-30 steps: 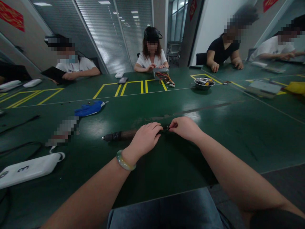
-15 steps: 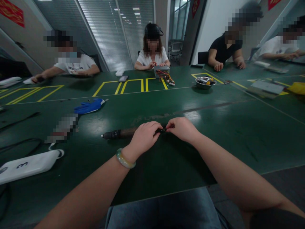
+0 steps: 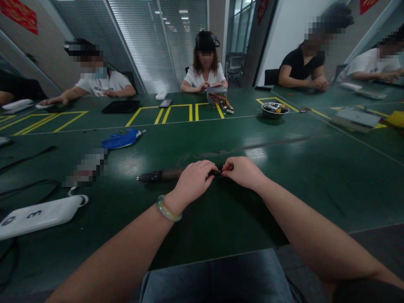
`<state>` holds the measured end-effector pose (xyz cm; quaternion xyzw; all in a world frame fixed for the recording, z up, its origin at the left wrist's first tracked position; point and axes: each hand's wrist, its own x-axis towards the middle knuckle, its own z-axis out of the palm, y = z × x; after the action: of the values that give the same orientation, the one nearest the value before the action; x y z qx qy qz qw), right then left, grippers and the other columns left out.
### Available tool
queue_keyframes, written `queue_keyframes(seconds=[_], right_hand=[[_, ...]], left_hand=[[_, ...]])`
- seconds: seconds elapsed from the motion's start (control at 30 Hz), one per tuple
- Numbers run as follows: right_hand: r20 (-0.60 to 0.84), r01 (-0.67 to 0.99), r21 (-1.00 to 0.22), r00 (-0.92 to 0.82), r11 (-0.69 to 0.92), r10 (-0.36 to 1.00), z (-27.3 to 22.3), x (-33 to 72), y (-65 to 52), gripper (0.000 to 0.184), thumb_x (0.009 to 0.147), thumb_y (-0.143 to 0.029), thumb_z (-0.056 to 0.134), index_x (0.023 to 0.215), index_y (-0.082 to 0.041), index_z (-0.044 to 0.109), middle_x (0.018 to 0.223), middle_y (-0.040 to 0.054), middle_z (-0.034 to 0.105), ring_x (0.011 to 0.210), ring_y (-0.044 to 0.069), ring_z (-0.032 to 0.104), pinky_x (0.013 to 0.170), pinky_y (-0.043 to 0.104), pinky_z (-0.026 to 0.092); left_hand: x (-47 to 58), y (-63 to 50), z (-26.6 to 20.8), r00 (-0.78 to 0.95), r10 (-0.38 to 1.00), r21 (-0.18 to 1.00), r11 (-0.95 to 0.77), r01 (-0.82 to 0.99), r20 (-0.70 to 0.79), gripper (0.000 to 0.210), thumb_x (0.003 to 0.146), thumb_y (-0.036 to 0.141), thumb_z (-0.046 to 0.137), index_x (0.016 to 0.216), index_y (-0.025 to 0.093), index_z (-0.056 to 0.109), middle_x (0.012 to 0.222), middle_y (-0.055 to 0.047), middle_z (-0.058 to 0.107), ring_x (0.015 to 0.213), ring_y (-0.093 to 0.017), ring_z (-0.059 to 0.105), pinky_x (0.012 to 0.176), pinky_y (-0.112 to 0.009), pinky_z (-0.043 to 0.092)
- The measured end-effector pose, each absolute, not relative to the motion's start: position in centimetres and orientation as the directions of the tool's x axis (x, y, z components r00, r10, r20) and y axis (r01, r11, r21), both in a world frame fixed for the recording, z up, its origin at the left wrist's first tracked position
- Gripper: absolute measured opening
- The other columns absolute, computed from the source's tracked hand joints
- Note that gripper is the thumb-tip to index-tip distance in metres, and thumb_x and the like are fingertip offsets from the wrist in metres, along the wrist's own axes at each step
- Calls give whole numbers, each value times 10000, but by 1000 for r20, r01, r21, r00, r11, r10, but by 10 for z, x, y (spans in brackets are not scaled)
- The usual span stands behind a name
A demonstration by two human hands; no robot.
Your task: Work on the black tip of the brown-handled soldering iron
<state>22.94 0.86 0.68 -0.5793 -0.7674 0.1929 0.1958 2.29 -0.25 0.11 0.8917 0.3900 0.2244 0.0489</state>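
A long dark electric screwdriver (image 3: pixel 168 175) lies across the green table, its metal tip pointing left. My left hand (image 3: pixel 196 179) is wrapped over its rear part, with a pale green bangle (image 3: pixel 168 209) on the wrist. Just to the right, my right hand (image 3: pixel 242 171) pinches a small dark piece at the screwdriver's back end; my fingers hide most of it, so its kind cannot be made out. The two hands are close together, fingertips almost touching.
A blue glove (image 3: pixel 121 139) lies left of centre, near a white power bank (image 3: pixel 41 216) marked 3 and black cables. A metal bowl (image 3: pixel 275 111) of small parts stands back right. Opposite, a person handles a grey box (image 3: pixel 216 93) with coloured wires. Several co-workers sit around.
The view has shifted slightly, so things sit a little further right. My hands keep nearly the same hold. At the back left, a co-worker's arm has moved and a black flat object now shows clearly.
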Motion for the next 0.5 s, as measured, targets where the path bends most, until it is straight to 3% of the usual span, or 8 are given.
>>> queue_keyframes(seconds=[0.3,0.5], right_hand=[[-14,743,-644,-250,182,968,-3,228,11,64,768,-250,719,804,-209,686,746,-23,674,692,120,621,573,212,410],[-24,740,-656,-215,146,976,-3,224,10,76,767,-253,717,823,-207,695,757,-15,676,692,125,623,575,213,417]], left_hand=[[23,-2,0,600,713,269,-696,665,363,230,853,166,598,1077,219,600,1148,-44,623,1081,-224,576,953,-422,469],[23,-2,0,606,705,256,-704,663,368,220,849,158,601,1058,226,610,1150,-32,622,1088,-218,574,959,-424,467]])
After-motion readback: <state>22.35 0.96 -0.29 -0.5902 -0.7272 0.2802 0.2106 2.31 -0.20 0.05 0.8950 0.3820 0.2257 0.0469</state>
